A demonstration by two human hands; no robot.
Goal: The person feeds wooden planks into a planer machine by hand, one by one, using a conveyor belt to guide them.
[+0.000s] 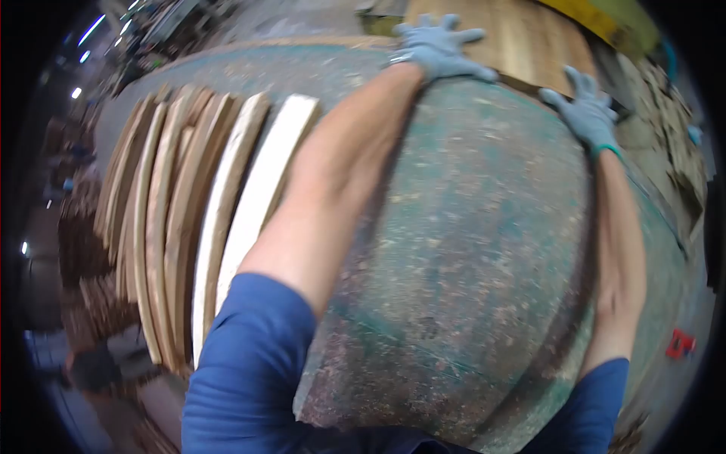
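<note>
Both arms reach far forward across a worn green table [461, 227] strewn with wood chips. At the table's far edge lies a wide wooden panel [510, 41] with light and darker strips. My left hand [439, 49], in a grey-blue glove, has its fingers spread at the panel's left near corner. My right hand [586, 110], in a matching glove with a green cuff, is spread beside the panel's right near corner. Neither hand is wrapped around anything.
Several long wooden boards [181, 219] lie side by side on the table's left. A yellow machine part [612, 23] borders the panel at the back right. Stacked rough wood [662, 144] stands beyond the right edge, and a red object [681, 343] sits lower right.
</note>
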